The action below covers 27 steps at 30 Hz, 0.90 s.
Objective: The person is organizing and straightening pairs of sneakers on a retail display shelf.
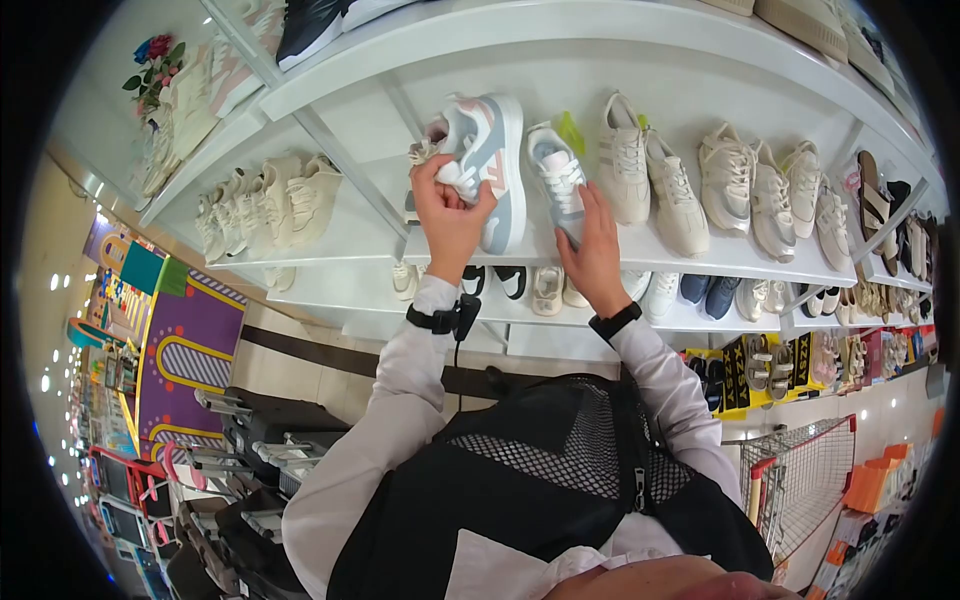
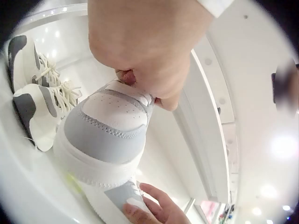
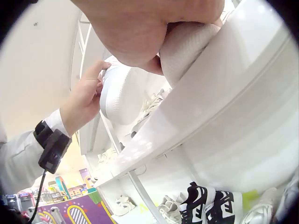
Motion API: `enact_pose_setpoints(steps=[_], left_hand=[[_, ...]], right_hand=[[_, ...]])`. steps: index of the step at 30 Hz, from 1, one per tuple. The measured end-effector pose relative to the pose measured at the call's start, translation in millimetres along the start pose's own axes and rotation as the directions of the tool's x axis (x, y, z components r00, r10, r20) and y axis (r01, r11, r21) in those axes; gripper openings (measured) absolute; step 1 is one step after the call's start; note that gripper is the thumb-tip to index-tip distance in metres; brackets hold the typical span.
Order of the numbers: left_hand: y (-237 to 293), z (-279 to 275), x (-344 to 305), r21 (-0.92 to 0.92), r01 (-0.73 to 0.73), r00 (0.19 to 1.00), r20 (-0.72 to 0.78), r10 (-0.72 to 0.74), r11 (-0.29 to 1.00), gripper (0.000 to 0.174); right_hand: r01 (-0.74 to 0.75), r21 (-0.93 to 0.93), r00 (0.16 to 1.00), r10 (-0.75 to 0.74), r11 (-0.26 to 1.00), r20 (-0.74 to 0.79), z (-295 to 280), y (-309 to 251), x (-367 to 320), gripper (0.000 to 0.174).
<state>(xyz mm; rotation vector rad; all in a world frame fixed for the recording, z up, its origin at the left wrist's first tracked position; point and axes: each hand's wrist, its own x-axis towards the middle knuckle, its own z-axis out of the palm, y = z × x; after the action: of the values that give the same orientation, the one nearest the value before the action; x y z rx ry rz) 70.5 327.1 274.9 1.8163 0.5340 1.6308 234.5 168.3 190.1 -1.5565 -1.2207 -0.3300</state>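
My left hand (image 1: 450,220) grips a grey, white and pink sneaker (image 1: 505,205) by its laced upper, fingers and thumb curled in at the laces. It is held tipped on its side with its thick white sole facing right. In the left wrist view the grey-and-white toe of this sneaker (image 2: 103,135) faces the camera. My right hand (image 1: 593,255) holds a matching sneaker (image 1: 556,170) around its toe, thumb on one side and fingers on the other. In the right wrist view its pale sole (image 3: 184,51) lies right at the shelf edge.
Several pairs of cream sneakers (image 1: 680,195) line the white shelf (image 1: 720,262) to the right, with more pairs (image 1: 270,205) on the left. Another shelf (image 1: 620,40) runs above, and more shoes stand below. A shopping cart (image 1: 810,480) is behind at the right.
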Motion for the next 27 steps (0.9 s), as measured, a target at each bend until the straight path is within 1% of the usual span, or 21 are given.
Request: enact_pose_setpoints(steps=[2,3,5,6,7,9,11,13,14,15,16,17,18,20,21,23,24,26,27], left_hand=[[10.8,-9.6,-8.8,0.063,0.012,0.997,0.075,-0.017,0.998,0.065],[14.8,-14.4,-14.1,0.066,0.017,0.997,0.072,-0.022,0.998,0.065],[21.0,-23.7,-24.0,0.099,-0.034,0.993,0.119,0.022,0.994,0.067],[19.4,-29.3,-32.0,0.091,0.017,0.993,0.117,-0.027,0.996,0.068],[22.7,-33.7,-37.5,0.089,0.018,0.993,0.118,-0.028,0.996,0.068],[29.9,-44.1,-47.0,0.088,-0.014,0.997,0.072,0.008,0.996,0.068],[28.5,-54.6,-57.3,0.087,0.012,0.997,0.076,-0.019,0.996,0.068],[36.5,-60.6,-64.8,0.137,0.028,0.998,0.049,-0.035,0.99,0.068],[37.8,-60.7,-69.5,0.124,0.055,0.998,0.001,-0.056,0.991,0.065],[39.1,-62.0,-74.0,0.126,0.058,0.998,0.0,-0.058,0.99,0.065],[40.7,-64.0,-78.5,0.186,0.025,0.999,0.027,-0.03,0.982,0.066],[42.0,-65.3,-82.3,0.244,-0.009,0.998,0.055,-0.004,0.97,0.066],[41.4,-65.0,-85.7,0.243,-0.006,0.999,0.05,-0.006,0.97,0.066],[38.8,-64.4,-93.6,0.241,0.03,0.998,0.042,-0.041,0.97,0.064],[38.9,-63.3,-97.3,0.241,0.034,0.998,0.036,-0.044,0.97,0.064],[38.8,-59.8,-102.3,0.268,0.004,0.998,0.057,-0.02,0.963,0.065],[39.4,-58.4,-104.9,0.293,-0.012,0.998,0.063,-0.007,0.956,0.065],[36.5,-56.9,-112.1,0.274,0.011,0.998,0.05,-0.025,0.962,0.066],[34.9,-57.2,-116.9,0.261,0.032,0.998,0.049,-0.046,0.965,0.066]], right_hand=[[0.019,0.004,0.999,-0.019,1.0,0.041,-4.5,-3.5,-3.9,0.079],[0.018,0.006,0.999,-0.018,1.0,0.046,-6.7,-4.9,-4.9,0.079],[0.005,0.025,0.995,-0.008,1.0,0.095,-11.9,-6.6,-5.8,0.077],[0.002,0.022,0.995,-0.005,1.0,0.096,-15.6,-8.1,-7.1,0.077],[0.001,0.039,0.994,-0.005,0.999,0.112,-19.5,-10.0,-8.7,0.076],[-0.001,0.056,0.991,-0.006,0.998,0.13,-28.5,-16.4,-11.7,0.075],[-0.017,0.031,0.985,0.011,0.999,0.173,-38.9,-24.3,-13.9,0.073],[-0.026,0.014,0.982,0.023,1.0,0.189,-46.1,-28.8,-10.6,0.07],[-0.031,0.001,0.98,0.03,1.0,0.199,-48.4,-30.7,-8.7,0.068],[-0.032,0.002,0.979,0.03,0.999,0.202,-49.9,-31.5,-5.3,0.068],[-0.036,0.008,0.979,0.034,0.999,0.201,-50.6,-31.5,-0.7,0.062],[-0.039,0.013,0.979,0.036,0.999,0.201,-51.4,-30.8,5.1,0.057],[-0.035,0.012,0.978,0.032,0.999,0.205,-51.5,-28.0,14.8,0.057],[0.095,-0.078,0.987,-0.083,0.992,0.134,-49.4,-19.6,40.7,0.042],[0.099,-0.078,0.986,-0.087,0.992,0.14,-49.0,-16.2,53.7,0.042],[0.047,-0.067,0.986,-0.035,0.997,0.165,-45.7,-8.2,81.2,0.033],[0.054,-0.069,0.985,-0.042,0.996,0.168,-42.2,-3.0,93.2,0.033],[0.01,-0.158,0.963,0.033,0.987,0.266,-35.0,8.0,117.5,0.031],[0.017,-0.161,0.961,0.028,0.987,0.274,-30.1,16.3,127.9,0.031]])
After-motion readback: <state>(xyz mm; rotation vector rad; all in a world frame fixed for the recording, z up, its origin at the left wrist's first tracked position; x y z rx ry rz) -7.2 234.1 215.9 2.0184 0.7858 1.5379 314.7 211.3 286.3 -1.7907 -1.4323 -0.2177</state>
